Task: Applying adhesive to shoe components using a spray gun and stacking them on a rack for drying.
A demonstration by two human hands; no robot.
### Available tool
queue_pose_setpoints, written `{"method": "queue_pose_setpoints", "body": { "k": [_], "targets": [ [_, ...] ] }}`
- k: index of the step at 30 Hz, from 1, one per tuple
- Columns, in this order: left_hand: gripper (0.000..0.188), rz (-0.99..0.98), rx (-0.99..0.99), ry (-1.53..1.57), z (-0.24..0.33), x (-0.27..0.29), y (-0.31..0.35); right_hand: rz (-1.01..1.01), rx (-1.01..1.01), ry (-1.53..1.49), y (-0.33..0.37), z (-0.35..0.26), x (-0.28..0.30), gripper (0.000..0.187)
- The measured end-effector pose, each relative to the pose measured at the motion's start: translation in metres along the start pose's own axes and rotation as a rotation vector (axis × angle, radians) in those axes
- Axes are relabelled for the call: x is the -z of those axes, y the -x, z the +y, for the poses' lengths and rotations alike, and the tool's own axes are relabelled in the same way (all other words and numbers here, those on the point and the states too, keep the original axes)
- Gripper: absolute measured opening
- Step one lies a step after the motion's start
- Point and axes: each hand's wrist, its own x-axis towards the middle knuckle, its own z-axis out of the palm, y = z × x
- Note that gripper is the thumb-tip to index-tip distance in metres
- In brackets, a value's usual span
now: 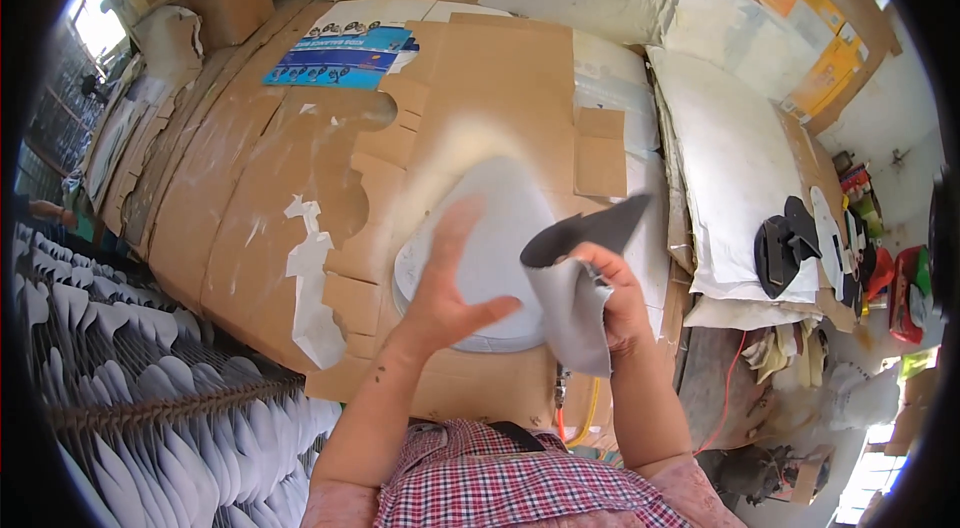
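My right hand (617,296) is closed on a floppy sheet piece (570,303), grey on one face and dark on the other, which curls over with a pointed end sticking out to the right. Whether it is fabric or thin foam I cannot tell. My left hand (440,293) hangs over a pale grey rounded piece (500,218), its thumb spread from the motion-blurred fingers and nothing in its grasp. That piece tapers toward the far side and lies on the cardboard (510,68), with a layered near edge that looks like a stack.
Racks of grey leaf-shaped pieces (175,438) hang at the lower left. A blue printed sheet (340,58) and a torn white strip (313,293) lie on the cardboard. White sheets (725,148) are piled to the right, bearing black cut shapes (785,248). An orange cord (730,388) runs below.
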Motion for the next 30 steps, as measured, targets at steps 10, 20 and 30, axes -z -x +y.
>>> {"method": "queue_pose_setpoints", "body": {
  "k": [10, 20, 30],
  "targets": [
    [0.024, -0.292, 0.289, -0.050, 0.022, -0.012, -0.005, 0.007, 0.139, 0.409, 0.005, -0.004, -0.002, 0.064],
    [0.027, 0.219, -0.167, 0.137, 0.068, 0.029, -0.005, -0.446, 0.560, 1.311, 0.001, 0.023, -0.071, 0.015],
    [0.029, 0.469, 0.405, -0.141, -0.090, 0.128, 0.045, 1.590, 0.976, 0.918, 0.115, -0.225, 0.277, 0.042]
  ]
}}
